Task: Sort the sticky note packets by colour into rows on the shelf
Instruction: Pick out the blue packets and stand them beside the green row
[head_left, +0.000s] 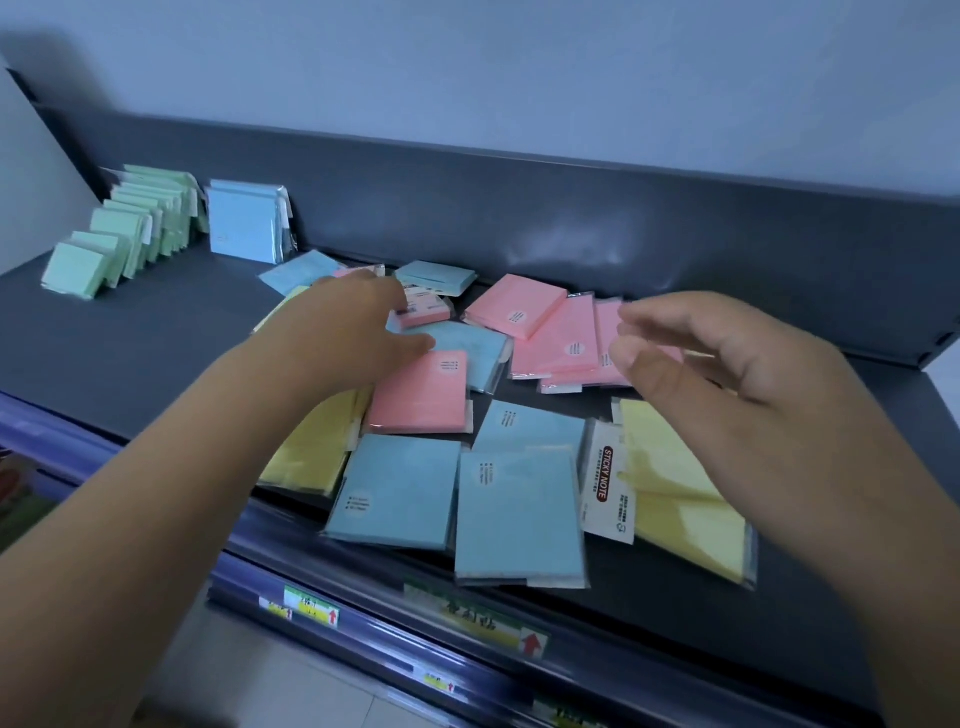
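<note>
Green row (119, 234) looks done, far left on shelf (156, 332) | blue row (247, 221) begun beside it | pink, blue, yellow packets (517, 514) unsorted mid-shelf | left hand (348, 332) over them, fingers (382, 291) straight, gripping nothing | right hand (737, 374) hovers, fingers loosely spread, empty

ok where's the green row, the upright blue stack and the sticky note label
green row (118, 227): head view, face of a middle packet
upright blue stack (240, 223): head view, front packet's face
sticky note label (605, 475): head view, on the printed words
</note>
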